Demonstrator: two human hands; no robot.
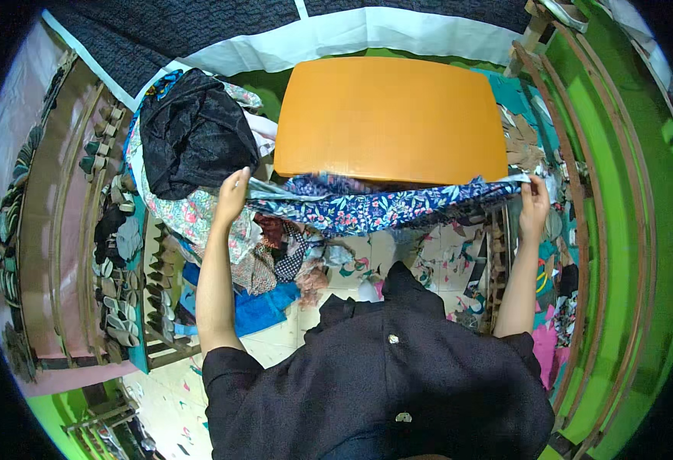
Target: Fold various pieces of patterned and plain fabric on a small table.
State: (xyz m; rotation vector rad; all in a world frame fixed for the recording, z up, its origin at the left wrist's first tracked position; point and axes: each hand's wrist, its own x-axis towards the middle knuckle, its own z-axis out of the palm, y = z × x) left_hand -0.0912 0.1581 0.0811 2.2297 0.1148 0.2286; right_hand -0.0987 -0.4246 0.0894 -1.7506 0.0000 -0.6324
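Note:
A navy floral cloth hangs stretched sideways between my hands, in front of the near edge of an orange table. My left hand grips its left end, close to a black cloth bundle. At the other end, my right hand pinches the cloth's corner near the table's right side. The cloth sags a little in the middle, and part of it bunches up against the table edge. Both hands are closed on the fabric.
Heaped fabrics lie below the black bundle, with blue cloth among them. Wooden racks holding shoe forms stand on the left. Fabric scraps litter the tiled floor. Wooden rails run along the green wall at right.

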